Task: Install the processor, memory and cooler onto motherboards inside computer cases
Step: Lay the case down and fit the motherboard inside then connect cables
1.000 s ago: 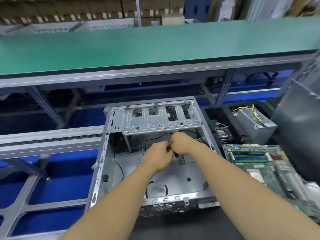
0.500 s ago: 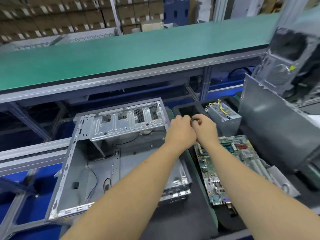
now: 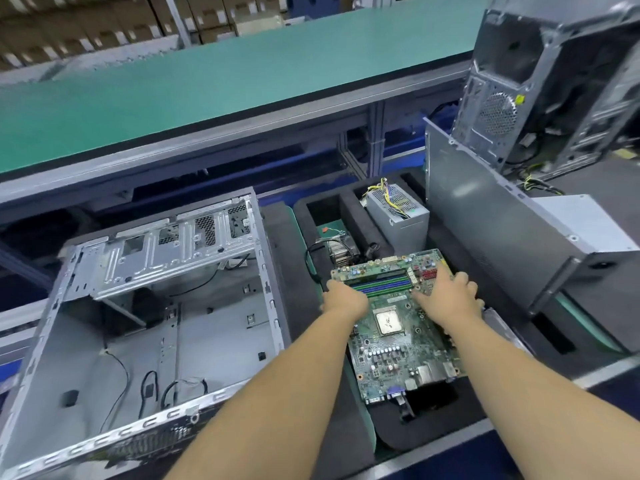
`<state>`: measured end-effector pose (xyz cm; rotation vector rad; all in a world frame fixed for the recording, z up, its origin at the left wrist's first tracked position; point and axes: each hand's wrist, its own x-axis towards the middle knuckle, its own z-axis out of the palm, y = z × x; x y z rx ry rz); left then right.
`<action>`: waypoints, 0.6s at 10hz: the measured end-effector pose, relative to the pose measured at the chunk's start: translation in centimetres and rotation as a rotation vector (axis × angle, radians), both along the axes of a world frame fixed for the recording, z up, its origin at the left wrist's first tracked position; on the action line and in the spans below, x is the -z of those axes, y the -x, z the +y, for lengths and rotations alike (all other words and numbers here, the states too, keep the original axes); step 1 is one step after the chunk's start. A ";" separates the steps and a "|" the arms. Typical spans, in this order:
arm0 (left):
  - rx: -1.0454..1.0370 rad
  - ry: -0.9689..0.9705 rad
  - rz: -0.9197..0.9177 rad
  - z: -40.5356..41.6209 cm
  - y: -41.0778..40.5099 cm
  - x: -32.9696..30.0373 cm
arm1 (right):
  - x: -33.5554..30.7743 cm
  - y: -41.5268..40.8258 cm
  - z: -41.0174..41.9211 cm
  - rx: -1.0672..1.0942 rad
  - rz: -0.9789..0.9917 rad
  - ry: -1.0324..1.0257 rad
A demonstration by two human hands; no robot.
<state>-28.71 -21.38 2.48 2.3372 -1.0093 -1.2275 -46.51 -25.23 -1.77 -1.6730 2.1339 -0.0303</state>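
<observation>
Both hands have left each other and dropped onto the motherboard (image 3: pixel 398 327): my left hand (image 3: pixel 344 301) curls over its left edge, my right hand (image 3: pixel 446 296) lies spread on its far right corner; the open case (image 3: pixel 156 306) sits left of my left hand

Motherboard (image 3: pixel 398 344): green board carrying blue and green memory slots (image 3: pixel 379 283), a red connector block (image 3: pixel 430 274), a silver square processor (image 3: pixel 389 323) and a blue port (image 3: pixel 394 393) at its near edge. Computer case (image 3: pixel 149 306): bare silver-grey metal with black cables (image 3: pixel 119 379) and perforated mesh patches; power supply (image 3: pixel 398 213): grey box with yellow, black and purple wires. Foam tray (image 3: pixel 349 216): black, edged in teal; worktop (image 3: pixel 207 74): teal-green mat bordered black on a grey frame, brown cartons (image 3: pixel 86 26) behind.
</observation>
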 end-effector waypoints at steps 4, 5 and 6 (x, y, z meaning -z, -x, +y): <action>-0.047 -0.035 0.024 -0.2 0.5 1.9 | 0.4 1.4 -0.7 0.109 -0.103 -0.074; -0.090 0.014 0.036 -0.1 0.7 0.2 | 0.2 1.5 -0.9 0.139 -0.104 -0.073; -0.143 0.043 0.092 0.0 0.8 -0.5 | -0.4 1.5 -1.0 0.163 -0.112 -0.055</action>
